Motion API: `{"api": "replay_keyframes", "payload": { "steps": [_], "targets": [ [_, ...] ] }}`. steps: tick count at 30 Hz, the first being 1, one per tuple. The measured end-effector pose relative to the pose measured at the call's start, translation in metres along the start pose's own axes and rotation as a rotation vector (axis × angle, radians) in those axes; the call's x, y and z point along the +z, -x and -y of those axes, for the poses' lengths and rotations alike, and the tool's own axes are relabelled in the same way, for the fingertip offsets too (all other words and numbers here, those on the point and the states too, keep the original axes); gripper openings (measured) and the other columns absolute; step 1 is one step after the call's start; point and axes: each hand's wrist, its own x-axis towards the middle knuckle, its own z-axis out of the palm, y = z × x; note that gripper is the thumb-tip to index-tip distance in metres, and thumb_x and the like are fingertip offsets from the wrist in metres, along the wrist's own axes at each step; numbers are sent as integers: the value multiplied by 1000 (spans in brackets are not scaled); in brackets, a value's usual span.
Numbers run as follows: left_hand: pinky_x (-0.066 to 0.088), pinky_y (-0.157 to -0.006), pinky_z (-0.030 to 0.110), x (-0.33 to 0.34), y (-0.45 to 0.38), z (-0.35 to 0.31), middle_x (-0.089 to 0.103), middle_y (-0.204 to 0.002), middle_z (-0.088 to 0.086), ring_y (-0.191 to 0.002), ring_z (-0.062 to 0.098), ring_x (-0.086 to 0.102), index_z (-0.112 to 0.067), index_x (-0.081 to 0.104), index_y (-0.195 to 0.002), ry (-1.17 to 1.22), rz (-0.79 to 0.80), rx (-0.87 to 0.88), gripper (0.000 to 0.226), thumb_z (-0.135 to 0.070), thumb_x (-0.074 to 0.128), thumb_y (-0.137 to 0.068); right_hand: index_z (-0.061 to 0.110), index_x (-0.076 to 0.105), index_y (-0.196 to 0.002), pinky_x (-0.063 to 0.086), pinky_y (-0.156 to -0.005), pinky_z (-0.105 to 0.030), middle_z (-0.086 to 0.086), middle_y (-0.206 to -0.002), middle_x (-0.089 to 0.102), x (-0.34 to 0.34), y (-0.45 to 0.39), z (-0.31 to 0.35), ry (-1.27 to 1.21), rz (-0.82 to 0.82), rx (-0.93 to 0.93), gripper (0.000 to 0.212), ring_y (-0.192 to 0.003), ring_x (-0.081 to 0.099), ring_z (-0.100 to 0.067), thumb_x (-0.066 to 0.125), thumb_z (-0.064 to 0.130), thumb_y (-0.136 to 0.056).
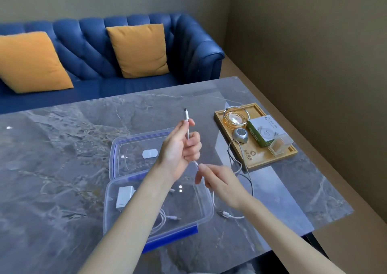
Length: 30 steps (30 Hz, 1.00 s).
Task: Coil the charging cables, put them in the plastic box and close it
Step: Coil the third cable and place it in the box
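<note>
My left hand (182, 148) is closed around a white charging cable (237, 217), holding it upright with the plug (186, 114) pointing up. My right hand (217, 181) pinches the same cable just below the left hand. The cable then drops to the table, and its other plug lies right of the box. A clear plastic box (206, 202) with a blue clip stands open under my arms. Inside lie a white charger block (124, 196) and a coiled white cable (161, 221). The clear lid (117, 148) with a blue rim lies flat behind the box.
A grey cable (232, 154) loops on the marble table (62, 148) beside a wooden tray (249, 162). The tray holds a glass ashtray (236, 116), a green-and-white carton (264, 131), a small silver device (240, 135) and a clear case. A blue sofa with orange cushions stands behind.
</note>
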Motion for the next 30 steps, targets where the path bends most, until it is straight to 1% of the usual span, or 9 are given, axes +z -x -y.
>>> {"api": "replay_keyframes", "payload": {
  "steps": [5,10,14,16,20,22,26,28,30],
  "targets": [
    [13,-34,16,-7,12,-1,23,-36,-13,-31,2,17,-15,50,-70,-104,-70,66,35,-27,33,-98,21,58,-66,35,-56,-26,5,-47,45,5,-9,-20,285,72,22,50,-48,44,-6,31,51,-94],
    [17,-36,18,-10,23,-6,25,-33,-10,-27,3,20,-17,47,-55,58,21,-13,47,-32,32,-97,19,45,-40,38,-58,-28,-2,-46,46,-6,-17,-43,82,23,265,65,-45,41,-12,46,76,-72],
    [21,-34,15,-3,31,8,40,-30,-4,-24,6,32,-13,56,-61,-11,62,-118,43,-33,35,-92,8,47,-53,29,-51,-26,-9,-53,38,-28,-40,-22,179,26,253,61,-49,34,-15,63,65,-66],
    [30,-34,15,-2,34,17,57,-41,2,-31,9,46,-11,63,-68,-94,4,-117,45,-32,33,-96,8,47,-56,24,-50,-29,-5,-54,33,-37,-53,-5,266,-8,182,55,-53,30,-15,59,62,-58],
    [41,-44,18,-5,36,34,75,-69,6,-54,15,68,-13,65,-92,-256,-150,-102,43,-36,30,-99,-8,49,-64,29,-51,-28,-3,-57,37,-36,-64,28,254,-106,59,43,-56,33,-12,67,30,-75],
    [49,-51,19,-8,33,42,76,-77,4,-68,15,72,-12,64,-100,-271,-226,-88,43,-38,30,-98,-8,51,-68,29,-52,-27,-3,-57,39,-31,-58,48,244,-89,6,39,-55,34,-12,63,26,-82],
    [56,-71,19,-17,25,44,70,-109,13,-88,14,70,-13,58,-114,-105,-296,-30,40,-38,31,-97,6,56,-77,35,-59,-28,6,-57,50,-19,-36,69,238,-6,-59,31,-57,44,-12,43,27,-95],
    [54,-74,18,-21,20,39,63,-120,12,-87,11,69,-12,52,-124,55,-279,-46,41,-35,30,-98,6,53,-88,39,-63,-37,-9,-69,59,-11,-26,66,379,23,-153,28,-63,51,-25,38,28,-97],
    [51,-74,19,-23,17,32,70,-110,5,-77,7,71,-15,46,-129,196,-248,-91,41,-34,27,-99,6,48,-99,40,-61,-42,-24,-79,61,-1,-18,57,541,41,-274,24,-67,54,-41,35,26,-98]
  ]
}}
